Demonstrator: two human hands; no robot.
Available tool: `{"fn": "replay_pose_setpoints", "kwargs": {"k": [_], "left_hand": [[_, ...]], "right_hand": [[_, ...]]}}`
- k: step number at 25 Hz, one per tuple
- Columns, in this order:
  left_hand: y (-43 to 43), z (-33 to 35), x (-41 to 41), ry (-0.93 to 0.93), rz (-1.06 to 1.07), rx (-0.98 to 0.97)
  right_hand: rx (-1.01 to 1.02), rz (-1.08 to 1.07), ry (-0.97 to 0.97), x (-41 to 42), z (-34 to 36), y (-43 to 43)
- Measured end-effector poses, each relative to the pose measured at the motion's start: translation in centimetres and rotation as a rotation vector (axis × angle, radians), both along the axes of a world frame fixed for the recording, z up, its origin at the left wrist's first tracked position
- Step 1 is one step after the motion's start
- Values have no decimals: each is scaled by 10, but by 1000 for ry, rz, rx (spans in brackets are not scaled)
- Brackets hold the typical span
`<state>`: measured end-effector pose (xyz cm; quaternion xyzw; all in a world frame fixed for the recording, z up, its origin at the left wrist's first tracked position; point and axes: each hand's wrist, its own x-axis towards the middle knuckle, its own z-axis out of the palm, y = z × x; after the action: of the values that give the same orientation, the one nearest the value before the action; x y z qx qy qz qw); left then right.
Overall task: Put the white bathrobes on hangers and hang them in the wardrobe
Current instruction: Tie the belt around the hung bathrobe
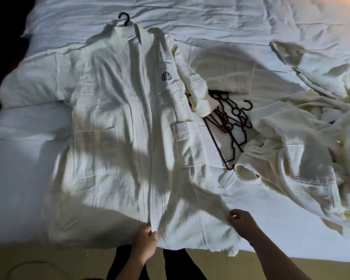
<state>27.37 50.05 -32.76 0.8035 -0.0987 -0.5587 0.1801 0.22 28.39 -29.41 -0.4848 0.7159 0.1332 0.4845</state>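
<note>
A white bathrobe (113, 122) with a dark chest logo lies flat on the bed, front up, collar away from me. A dark hanger's hook (124, 18) sticks out of its collar. My left hand (147, 242) pinches the robe's front edge at the hem. My right hand (241, 223) grips the hem of the right front panel and pulls it taut. Several dark spare hangers (228, 126) lie in a pile to the right, partly under the robe's sleeve. More white bathrobes (295, 150) lie crumpled at the right.
The bed (22, 158) has white sheets and fills most of the view; its near edge runs along the bottom. Below it shows tan floor (49, 261) with a thin cable loop at the lower left. My dark-clothed legs stand against the bed's edge.
</note>
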Motion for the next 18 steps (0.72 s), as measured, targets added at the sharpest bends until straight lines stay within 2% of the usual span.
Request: {"fn": "replay_pose_setpoints", "kwargs": {"k": [2,4,6,8,11,15,18], "left_hand": [[-1,-2,5,0,-69,34],[-9,1,10,81,-72,32],[-17,7,17,184,14,7],[-28,14,26,241,212,-47],[-58,31,40,352,451,-47],[-112,38,66,549,505,-101],[-164,29,94,618,595,-176]], "right_hand": [[-72,141,121,4,1,-8],[-120,101,166,6,3,-18],[-158,57,176,9,4,-24],[-207,-15,157,15,8,-31],[-283,-49,99,35,14,-50],[-344,-69,-24,87,24,-87],[-342,-133,-180,129,22,-125]]}}
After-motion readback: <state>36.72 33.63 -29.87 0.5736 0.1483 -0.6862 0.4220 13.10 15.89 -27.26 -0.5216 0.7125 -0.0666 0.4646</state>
